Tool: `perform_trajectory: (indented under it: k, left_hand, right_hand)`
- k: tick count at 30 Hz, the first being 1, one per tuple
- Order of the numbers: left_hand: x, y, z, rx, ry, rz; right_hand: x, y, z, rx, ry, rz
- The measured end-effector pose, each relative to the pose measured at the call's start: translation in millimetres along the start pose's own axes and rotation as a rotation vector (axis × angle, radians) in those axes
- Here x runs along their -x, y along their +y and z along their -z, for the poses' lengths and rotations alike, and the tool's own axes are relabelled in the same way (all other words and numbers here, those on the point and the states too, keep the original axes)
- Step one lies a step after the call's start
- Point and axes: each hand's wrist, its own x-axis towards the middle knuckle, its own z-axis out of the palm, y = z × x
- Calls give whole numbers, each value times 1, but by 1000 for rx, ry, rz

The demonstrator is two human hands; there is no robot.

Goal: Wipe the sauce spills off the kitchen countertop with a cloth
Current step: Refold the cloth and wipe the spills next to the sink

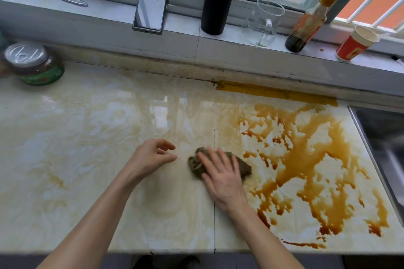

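Pressing the Cloth Beside the Sauce Spill

My right hand lies flat on the brown cloth, fingers straight and spread, palm down. The cloth sits bunched on the countertop, straddling the seam between its two slabs, with its right edge just beside the sauce spill. The spill covers most of the right slab in brown-orange pools and streaks, reaching toward the sink. The left slab shows only a pale yellowish film.

My left hand is near the cloth's left side, apart from it, fingers loosely curled and holding nothing.

On the windowsill stand a sauce bottle, a glass jug and a paper cup. A lidded jar stands at far left.
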Motion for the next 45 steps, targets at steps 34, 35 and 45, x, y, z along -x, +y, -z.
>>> perform_trajectory:
  k: [34,35,45]
  left_hand:
    - [-9,-2,-16,-215,383,-151]
    - [-9,-3,-18,-222,381,-154]
    - [4,6,-58,-392,337,-290]
  right_hand:
    - [8,-2,-18,-123,235,-148]
    - [12,-13,-23,-112,212,-55]
    - [11,-2,-13,-111,209,-206]
